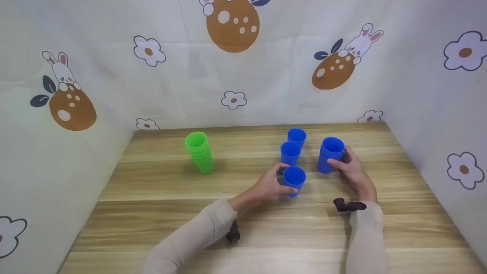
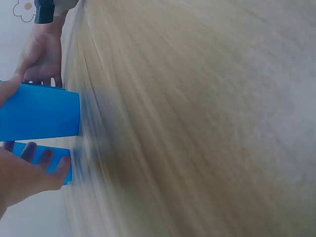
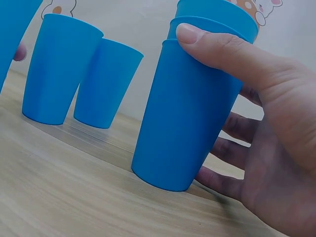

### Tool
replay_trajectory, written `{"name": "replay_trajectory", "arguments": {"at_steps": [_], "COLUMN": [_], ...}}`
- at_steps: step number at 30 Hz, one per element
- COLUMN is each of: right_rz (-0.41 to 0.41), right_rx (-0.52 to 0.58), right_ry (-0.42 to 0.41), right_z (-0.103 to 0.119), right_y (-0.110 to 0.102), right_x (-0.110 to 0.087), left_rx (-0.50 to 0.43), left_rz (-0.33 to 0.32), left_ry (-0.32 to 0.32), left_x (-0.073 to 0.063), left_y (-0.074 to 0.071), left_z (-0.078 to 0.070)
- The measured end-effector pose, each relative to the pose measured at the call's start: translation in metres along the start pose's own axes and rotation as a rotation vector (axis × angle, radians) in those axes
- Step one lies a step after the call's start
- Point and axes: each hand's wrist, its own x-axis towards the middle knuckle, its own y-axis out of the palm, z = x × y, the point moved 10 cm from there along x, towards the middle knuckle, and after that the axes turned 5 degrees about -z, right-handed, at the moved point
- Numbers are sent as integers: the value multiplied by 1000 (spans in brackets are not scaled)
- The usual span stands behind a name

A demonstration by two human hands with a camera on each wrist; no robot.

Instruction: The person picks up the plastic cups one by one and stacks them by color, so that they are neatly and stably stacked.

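My left hand (image 1: 268, 184) grips a single blue cup (image 1: 294, 179), thumb on its near side and fingers round the left. In the left wrist view that cup (image 2: 42, 111) stands close over the wooden tabletop. To the right, my right hand (image 1: 355, 174) holds a stack of nested blue cups (image 1: 328, 158). The right wrist view shows the thumb across the stack (image 3: 182, 108) just below its upper rims, with the fingers behind. Two more blue cups stand upright beyond the left hand, one nearer (image 3: 59, 71) and one farther back (image 3: 106, 84).
A stack of nested green cups (image 1: 201, 154) stands at the left on the wooden table (image 1: 152, 213). Patterned cloth (image 1: 182, 83) hangs along the back and both sides of the table. Dark straps and mounts sit at both wrists.
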Motion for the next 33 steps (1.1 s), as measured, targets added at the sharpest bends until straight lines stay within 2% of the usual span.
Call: {"name": "replay_trajectory", "arguments": {"at_steps": [5, 7, 10, 15, 22, 27, 30, 33], "right_rz": [6, 10, 10, 6, -6, -3, 13, 29], "right_rx": [5, 3, -4, -23, -44, -29, -11, 1], "right_ry": [1, -9, -18, -25, -26, -28, -35, -40], "right_z": [0, 1, 2, 2, 2, 2, 1, 2], "right_y": [0, 0, -1, -2, -4, -4, -2, 0], "right_x": [-1, -1, -1, 0, 0, 0, 0, 0], "left_rx": [-35, -76, -77, -27, -70, -70, -48, -41], "left_rz": [-16, -13, -18, -34, -58, -75, -81, -86], "left_ry": [-10, -16, -11, 52, 106, 118, 103, 121], "left_x": [2, 2, 5, 11, 24, 32, 35, 38], "left_y": [3, 4, 3, -2, -9, -10, -10, -11], "left_z": [-1, -4, -11, -34, -70, -87, -95, -104]}}
